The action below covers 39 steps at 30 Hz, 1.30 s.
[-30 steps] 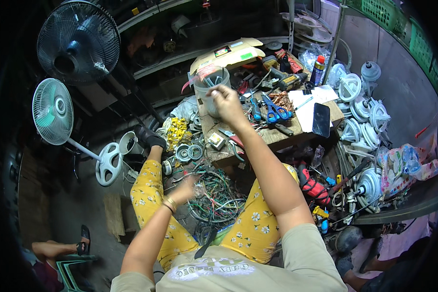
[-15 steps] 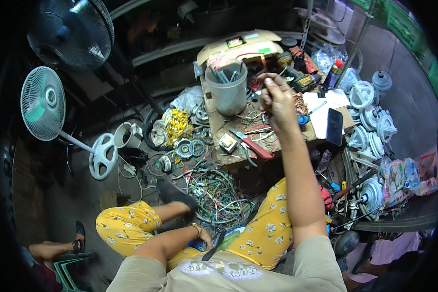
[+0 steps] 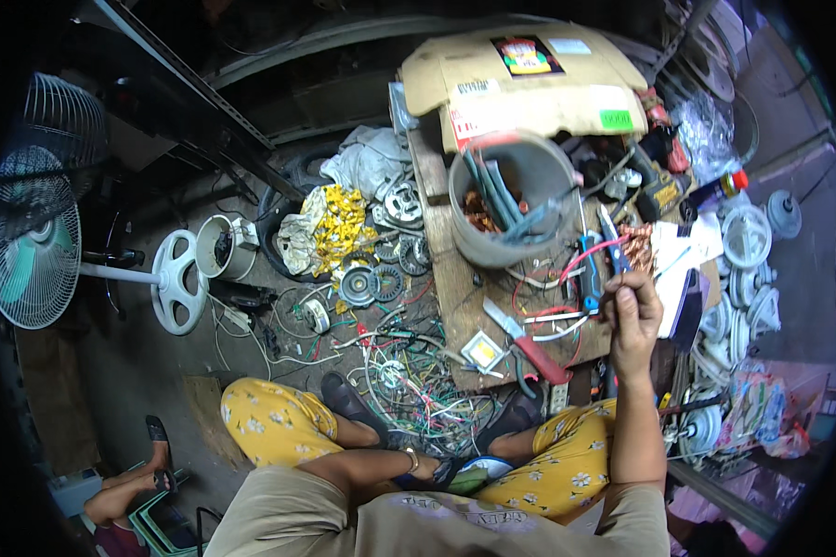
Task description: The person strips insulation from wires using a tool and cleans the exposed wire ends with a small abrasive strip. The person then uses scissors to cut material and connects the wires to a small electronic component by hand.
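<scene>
My right hand is over the right part of the low wooden table, its fingers curled closed. A slim tool with a pale tip and dark blue handle meets my fingertips; whether they grip it is hard to see. Beside it lie a red wire, a blue-handled tool and bare copper strands. My left hand is low by my lap, a bracelet at its wrist; its fingers are mostly hidden. A red-handled knife rests at the table's near edge.
A translucent bucket stands on the table with strips and copper inside. Behind it lies flattened cardboard. Tangled wires cover the floor by my feet. White plastic parts pile up at right; a fan stands left.
My right hand has come down from beside the bucket toward the table's right side. My view has shifted closer over the table. My left hand stays by my lap.
</scene>
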Each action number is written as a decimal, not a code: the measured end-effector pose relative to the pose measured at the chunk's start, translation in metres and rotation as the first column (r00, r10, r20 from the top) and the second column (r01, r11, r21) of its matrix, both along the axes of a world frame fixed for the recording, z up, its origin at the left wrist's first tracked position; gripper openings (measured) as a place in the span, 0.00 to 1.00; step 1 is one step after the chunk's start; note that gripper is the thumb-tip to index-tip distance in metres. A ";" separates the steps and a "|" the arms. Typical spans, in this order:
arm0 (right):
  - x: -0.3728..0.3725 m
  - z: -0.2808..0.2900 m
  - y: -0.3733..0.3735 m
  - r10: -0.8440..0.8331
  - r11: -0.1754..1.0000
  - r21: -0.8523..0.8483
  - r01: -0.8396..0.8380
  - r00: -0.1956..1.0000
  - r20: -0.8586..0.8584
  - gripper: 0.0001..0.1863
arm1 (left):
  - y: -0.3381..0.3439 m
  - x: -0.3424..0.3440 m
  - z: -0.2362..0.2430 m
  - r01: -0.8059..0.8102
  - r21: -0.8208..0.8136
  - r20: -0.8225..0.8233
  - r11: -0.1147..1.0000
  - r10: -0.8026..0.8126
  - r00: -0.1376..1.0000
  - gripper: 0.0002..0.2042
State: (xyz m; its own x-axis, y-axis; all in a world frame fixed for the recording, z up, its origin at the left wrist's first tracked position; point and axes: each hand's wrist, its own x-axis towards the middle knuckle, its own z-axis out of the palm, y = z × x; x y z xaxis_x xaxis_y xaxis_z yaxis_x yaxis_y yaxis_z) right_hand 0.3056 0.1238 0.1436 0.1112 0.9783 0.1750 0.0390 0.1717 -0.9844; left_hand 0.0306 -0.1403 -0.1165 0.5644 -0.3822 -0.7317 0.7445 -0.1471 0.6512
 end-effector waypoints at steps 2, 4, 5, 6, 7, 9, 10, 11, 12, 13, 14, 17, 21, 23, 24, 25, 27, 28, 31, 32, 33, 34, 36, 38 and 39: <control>-0.009 0.008 0.013 0.010 0.996 -0.087 -0.011 1.000 -0.008 0.08 | 0.016 0.008 0.007 0.036 0.019 0.016 0.999 -0.036 0.999 0.30; -0.022 0.011 0.023 0.036 0.990 -0.138 -0.031 0.999 0.034 0.07 | 0.030 0.021 0.012 0.068 0.042 0.035 0.997 -0.069 0.997 0.29; -0.027 0.008 0.024 0.050 0.990 -0.135 -0.044 0.998 0.044 0.07 | 0.038 0.025 0.013 0.082 0.056 0.043 0.995 -0.084 0.996 0.29; -0.029 0.006 0.028 0.066 0.992 -0.115 -0.058 0.996 0.065 0.08 | 0.047 0.029 0.014 0.098 0.074 0.053 0.992 -0.102 0.993 0.29; -0.028 0.004 0.028 0.108 0.985 -0.146 -0.095 0.990 0.086 0.07 | 0.050 0.035 0.012 0.109 0.093 0.060 0.990 -0.115 0.992 0.29; -0.040 0.003 0.028 0.089 0.987 -0.140 -0.083 0.995 0.040 0.07 | 0.058 0.038 0.006 0.141 0.126 0.072 0.982 -0.150 0.986 0.29; -0.046 0.005 0.026 0.071 0.985 -0.158 -0.072 0.997 -0.010 0.07 | 0.061 0.042 0.003 0.154 0.137 0.070 0.979 -0.164 0.984 0.28; -0.046 0.005 0.022 0.106 0.979 -0.169 -0.116 0.992 -0.064 0.07 | 0.064 0.046 0.000 0.160 0.152 0.081 0.975 -0.173 0.982 0.28; -0.047 0.004 0.018 0.123 0.979 -0.158 -0.133 0.990 -0.067 0.07 | 0.065 0.047 -0.002 0.168 0.164 0.081 0.972 -0.183 0.980 0.28; -0.047 0.004 0.013 0.140 0.978 -0.146 -0.149 0.988 -0.070 0.07 | 0.065 0.048 -0.004 0.175 0.176 0.079 0.969 -0.191 0.978 0.28; -0.048 0.004 0.007 0.155 0.977 -0.135 -0.163 0.985 -0.071 0.07 | 0.069 0.047 -0.008 0.184 0.198 0.077 0.963 -0.202 0.976 0.28; -0.068 0.028 -0.005 0.123 0.982 -0.119 -0.144 0.977 -0.175 0.07 | 0.074 0.042 -0.009 0.207 0.254 0.062 0.945 -0.230 0.971 0.27; -0.097 0.038 -0.026 0.156 0.976 -0.116 -0.184 0.963 -0.221 0.06 | 0.101 0.021 0.022 0.149 0.443 0.044 0.884 -0.187 0.981 0.27; -0.109 0.027 -0.038 0.201 0.962 -0.129 -0.240 0.945 -0.256 0.07 | 0.134 -0.001 0.064 -0.148 0.633 0.141 0.760 0.075 0.987 0.23; -0.116 0.021 -0.044 0.206 0.960 -0.135 -0.244 0.948 -0.243 0.07 | 0.152 -0.013 0.092 -0.351 0.694 0.260 0.628 0.236 0.936 0.20; -0.124 0.017 -0.051 0.189 0.961 -0.148 -0.233 0.947 -0.261 0.07 | 0.163 -0.027 0.111 -0.662 0.612 0.568 0.432 0.342 0.748 0.19; -0.145 0.010 -0.068 0.162 0.962 -0.155 -0.223 0.930 -0.331 0.07 | 0.171 -0.035 0.169 -0.991 0.124 0.845 0.050 0.518 0.132 0.19; -0.157 0.008 -0.077 0.152 0.964 -0.143 -0.226 0.902 -0.403 0.07 | 0.168 -0.033 0.206 -0.977 -0.157 0.769 -0.143 0.603 -0.212 0.21; -0.187 -0.001 -0.108 0.141 0.939 -0.195 -0.285 0.832 -0.537 0.05 | 0.161 -0.044 0.246 -0.853 -0.437 0.635 -0.286 0.573 -0.518 0.23; -0.195 0.003 -0.116 0.131 0.939 -0.199 -0.282 0.825 -0.549 0.04 | 0.158 -0.042 0.261 -0.777 -0.544 0.560 -0.316 0.553 -0.617 0.22; -0.201 0.007 -0.124 0.118 0.941 -0.206 -0.270 0.828 -0.548 0.04 | 0.154 -0.039 0.273 -0.724 -0.591 0.508 -0.356 0.533 -0.677 0.21; -0.205 0.010 -0.132 0.103 0.943 -0.212 -0.258 0.830 -0.547 0.04 | 0.149 -0.037 0.281 -0.665 -0.634 0.451 -0.395 0.510 -0.732 0.20; -0.209 0.006 -0.149 0.143 0.947 -0.180 -0.267 0.850 -0.507 0.03 | 0.141 -0.037 0.281 -0.585 -0.673 0.316 -0.452 0.540 -0.780 0.17; -0.213 0.013 -0.161 0.140 0.957 -0.162 -0.241 0.871 -0.471 0.03 | 0.137 -0.041 0.279 -0.499 -0.722 0.128 -0.479 0.617 -0.777 0.15; -0.211 0.009 -0.167 0.192 0.947 -0.151 -0.282 0.878 -0.438 0.04 | 0.134 -0.039 0.286 -0.439 -0.741 -0.003 -0.508 0.657 -0.754 0.13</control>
State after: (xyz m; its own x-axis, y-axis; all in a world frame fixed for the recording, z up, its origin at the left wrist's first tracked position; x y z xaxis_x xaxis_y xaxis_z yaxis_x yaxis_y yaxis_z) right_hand 0.0945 -0.0428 0.1523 -0.1111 0.9929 -0.0415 -0.3937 -0.0823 -0.9155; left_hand -0.0086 -0.0065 0.1697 0.0996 0.9726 -0.2099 -0.8148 0.2008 0.5439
